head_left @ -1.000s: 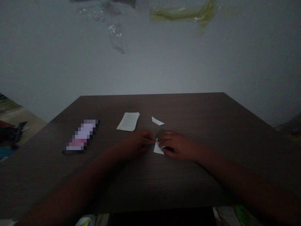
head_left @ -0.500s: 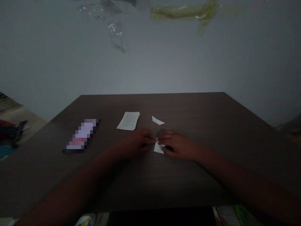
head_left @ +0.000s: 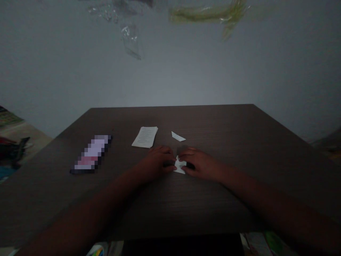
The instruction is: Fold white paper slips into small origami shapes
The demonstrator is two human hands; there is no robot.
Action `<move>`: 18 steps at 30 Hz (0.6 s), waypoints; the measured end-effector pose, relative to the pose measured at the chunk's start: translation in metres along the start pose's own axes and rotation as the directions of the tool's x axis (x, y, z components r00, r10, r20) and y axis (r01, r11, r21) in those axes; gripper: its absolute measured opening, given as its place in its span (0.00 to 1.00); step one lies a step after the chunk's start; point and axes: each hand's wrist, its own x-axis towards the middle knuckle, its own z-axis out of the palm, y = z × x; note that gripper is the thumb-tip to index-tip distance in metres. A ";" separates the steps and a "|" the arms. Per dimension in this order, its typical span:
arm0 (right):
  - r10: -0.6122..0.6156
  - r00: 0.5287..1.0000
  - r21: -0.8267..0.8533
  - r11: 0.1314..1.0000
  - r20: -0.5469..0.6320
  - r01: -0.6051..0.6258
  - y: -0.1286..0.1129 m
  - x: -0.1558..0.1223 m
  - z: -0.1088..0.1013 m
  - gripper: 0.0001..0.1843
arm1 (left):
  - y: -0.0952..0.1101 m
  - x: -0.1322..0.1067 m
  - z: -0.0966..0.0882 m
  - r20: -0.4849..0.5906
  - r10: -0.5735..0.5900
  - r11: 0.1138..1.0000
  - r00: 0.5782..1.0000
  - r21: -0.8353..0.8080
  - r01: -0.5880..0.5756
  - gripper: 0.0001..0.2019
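A small piece of white paper (head_left: 179, 165) lies on the dark wood-grain table between my hands, creased and partly hidden by my fingers. My left hand (head_left: 156, 164) presses against its left side, and my right hand (head_left: 198, 164) covers its right side. Beyond my hands lie a small stack of printed white sheets (head_left: 145, 137) and a pointed white paper scrap (head_left: 178, 136), neither touched. Further left lies a flat pixelated pink-and-white object (head_left: 92, 154).
The table (head_left: 186, 121) has straight edges, and its far edge stands against a pale wall (head_left: 170, 74). Clear plastic (head_left: 130, 42) and yellow-green film (head_left: 207, 14) show at the top of the wall. Cloth items (head_left: 12, 153) lie on the floor at left.
My hands have drawn closer together over the white paper. Less of the paper shows between my fingers, and its shape looks more bunched.
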 end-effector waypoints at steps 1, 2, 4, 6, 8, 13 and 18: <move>0.003 1.000 -0.003 1.000 0.000 -0.003 0.000 0.000 0.000 0.10 | 0.001 -0.001 0.000 -0.006 0.001 1.000 1.000 -0.005 -0.001 0.11; 0.003 1.000 -0.008 1.000 0.002 -0.003 -0.001 0.000 0.000 0.10 | 0.002 -0.001 0.000 -0.010 0.003 1.000 1.000 -0.007 -0.003 0.11; 0.007 1.000 -0.019 1.000 0.007 -0.007 -0.003 0.000 -0.001 0.11 | 0.003 -0.002 0.000 -0.019 0.007 1.000 1.000 0.000 -0.007 0.10; 0.017 1.000 -0.033 0.999 0.013 -0.017 -0.005 0.000 -0.002 0.12 | 0.004 -0.002 0.000 -0.024 0.013 1.000 1.000 0.013 -0.013 0.11; 0.029 0.999 -0.045 0.999 0.017 -0.029 -0.006 0.000 -0.003 0.13 | 0.005 -0.004 0.000 -0.028 0.018 1.000 0.999 0.024 -0.018 0.11; 0.047 0.999 -0.040 0.998 0.007 -0.047 -0.008 0.000 -0.004 0.15 | 0.004 -0.005 0.003 -0.040 0.030 0.995 0.999 0.098 -0.025 0.12; 0.039 0.999 -0.056 0.998 0.005 -0.039 -0.007 0.001 -0.004 0.15 | 0.003 -0.004 0.009 -0.074 0.076 0.985 0.994 0.160 -0.063 0.14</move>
